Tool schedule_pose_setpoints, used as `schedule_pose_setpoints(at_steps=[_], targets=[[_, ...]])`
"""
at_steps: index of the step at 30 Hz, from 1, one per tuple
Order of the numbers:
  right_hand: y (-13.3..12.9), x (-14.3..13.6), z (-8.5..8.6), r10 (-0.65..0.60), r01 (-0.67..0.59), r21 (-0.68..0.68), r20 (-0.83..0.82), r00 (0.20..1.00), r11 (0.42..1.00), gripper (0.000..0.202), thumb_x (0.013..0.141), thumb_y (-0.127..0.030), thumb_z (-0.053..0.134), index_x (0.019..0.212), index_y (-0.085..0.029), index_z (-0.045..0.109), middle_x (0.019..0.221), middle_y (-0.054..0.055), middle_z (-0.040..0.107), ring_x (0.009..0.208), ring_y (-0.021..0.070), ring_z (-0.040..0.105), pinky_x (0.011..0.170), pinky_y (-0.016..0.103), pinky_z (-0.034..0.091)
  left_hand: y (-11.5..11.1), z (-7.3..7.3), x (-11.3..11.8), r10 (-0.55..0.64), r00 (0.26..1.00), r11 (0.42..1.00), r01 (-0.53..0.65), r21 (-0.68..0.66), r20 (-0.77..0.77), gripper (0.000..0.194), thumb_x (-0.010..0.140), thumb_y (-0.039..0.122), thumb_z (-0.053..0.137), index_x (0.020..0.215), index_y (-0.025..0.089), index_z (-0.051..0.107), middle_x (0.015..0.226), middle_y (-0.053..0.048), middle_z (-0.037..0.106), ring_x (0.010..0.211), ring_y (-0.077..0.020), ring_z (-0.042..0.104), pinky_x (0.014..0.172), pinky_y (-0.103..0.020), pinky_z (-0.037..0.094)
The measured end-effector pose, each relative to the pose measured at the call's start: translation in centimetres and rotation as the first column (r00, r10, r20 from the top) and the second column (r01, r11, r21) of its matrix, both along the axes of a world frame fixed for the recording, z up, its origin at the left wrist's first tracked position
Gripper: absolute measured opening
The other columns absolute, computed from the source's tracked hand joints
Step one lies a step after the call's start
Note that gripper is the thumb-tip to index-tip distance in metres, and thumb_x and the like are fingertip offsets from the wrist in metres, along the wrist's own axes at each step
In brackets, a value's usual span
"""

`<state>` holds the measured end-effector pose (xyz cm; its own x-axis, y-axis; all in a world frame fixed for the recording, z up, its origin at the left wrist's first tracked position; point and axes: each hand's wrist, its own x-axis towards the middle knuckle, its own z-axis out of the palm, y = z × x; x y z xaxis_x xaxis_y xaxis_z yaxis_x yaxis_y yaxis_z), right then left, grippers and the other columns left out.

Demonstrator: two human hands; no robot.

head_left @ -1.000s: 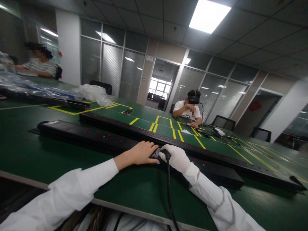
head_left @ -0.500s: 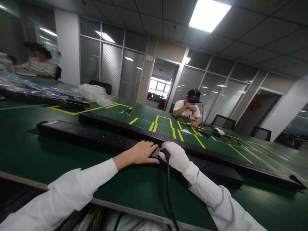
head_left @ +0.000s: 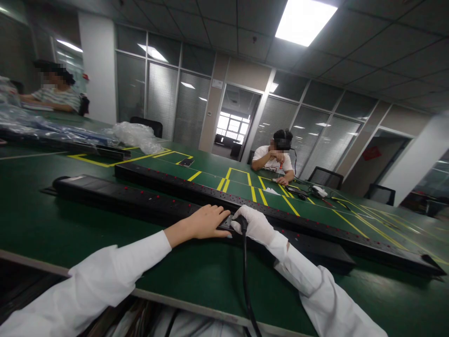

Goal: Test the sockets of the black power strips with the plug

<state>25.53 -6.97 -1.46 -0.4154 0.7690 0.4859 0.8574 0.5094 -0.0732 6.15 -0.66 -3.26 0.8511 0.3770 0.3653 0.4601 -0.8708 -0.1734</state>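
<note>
A long black power strip [head_left: 157,200] with red dots lies across the green table, nearest to me. My bare left hand [head_left: 206,222] rests on its middle, fingers spread over the top and thumb along the near side. Just right of it, my right hand [head_left: 255,224], in a white glove, is closed around a black plug [head_left: 242,223] at the strip's sockets. From the plug a black cable [head_left: 246,276] hangs down over the table's near edge. The plug's front end is hidden by the glove. Behind lies a second long black strip [head_left: 168,181], roughly parallel.
Clear plastic wrap [head_left: 136,136] lies at the back left of the green table [head_left: 175,276]. A phone [head_left: 187,162] lies beyond the strips. One person [head_left: 272,159] sits across the table near cables [head_left: 298,192]; another person [head_left: 58,96] sits at the far left.
My gloved right hand has shifted very slightly around the plug. My left hand stays on the strip.
</note>
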Motion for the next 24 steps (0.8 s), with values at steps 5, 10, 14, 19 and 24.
schedule_pose_setpoints(at_steps=[5,10,14,19,24], targets=[[-0.18,-0.11,0.31,-0.007,0.007,-0.021,-0.003,1.000,1.000,0.014,0.073,-0.031,0.051,0.083,-0.021,0.055,0.082,0.001,0.058,0.073,0.0112,0.052,0.068,0.021,0.039,-0.14,0.21,-0.01,0.002,1.000,1.000,-0.002,-0.009,-0.008,0.066,0.076,0.067,0.027,0.117,0.017,0.043,0.102,-0.010,0.055,0.089,-0.0242,0.053,0.075,-0.034,0.037],[-0.33,-0.32,0.53,-0.065,0.066,-0.051,0.015,0.998,0.997,0.016,0.075,-0.036,0.050,0.081,-0.022,0.056,0.075,0.000,0.059,0.067,0.0104,0.051,0.063,0.020,0.037,-0.31,0.34,-0.06,-0.003,1.000,1.000,0.003,-0.015,-0.002,0.067,0.076,0.066,0.028,0.119,0.017,0.041,0.102,-0.010,0.056,0.090,-0.0241,0.053,0.076,-0.033,0.036],[-0.02,-0.25,0.36,-0.136,0.135,-0.087,-0.009,0.991,0.987,0.022,0.075,-0.044,0.049,0.081,-0.023,0.056,0.067,-0.003,0.058,0.060,0.0093,0.050,0.057,0.018,0.036,-0.31,0.33,-0.04,0.003,1.000,1.000,-0.003,-0.031,0.005,0.067,0.075,0.067,0.028,0.118,0.018,0.042,0.101,-0.010,0.056,0.088,-0.0238,0.053,0.075,-0.033,0.036],[0.07,-0.14,0.19,-0.137,0.136,-0.081,0.002,0.991,0.987,0.025,0.076,-0.046,0.047,0.081,-0.023,0.055,0.066,-0.003,0.058,0.059,0.0085,0.050,0.057,0.018,0.035,-0.24,0.30,0.03,0.004,1.000,1.000,-0.004,-0.025,-0.008,0.067,0.075,0.067,0.029,0.119,0.018,0.041,0.100,-0.010,0.056,0.087,-0.0238,0.054,0.075,-0.033,0.037],[-0.29,-0.30,0.37,-0.128,0.128,-0.050,0.013,0.992,0.990,0.024,0.076,-0.045,0.049,0.081,-0.023,0.056,0.066,-0.003,0.058,0.059,0.0083,0.050,0.057,0.018,0.035,-0.26,0.29,0.04,0.002,1.000,1.000,-0.003,-0.010,-0.009,0.067,0.075,0.066,0.028,0.118,0.017,0.041,0.101,-0.010,0.056,0.088,-0.0243,0.054,0.074,-0.034,0.037]])
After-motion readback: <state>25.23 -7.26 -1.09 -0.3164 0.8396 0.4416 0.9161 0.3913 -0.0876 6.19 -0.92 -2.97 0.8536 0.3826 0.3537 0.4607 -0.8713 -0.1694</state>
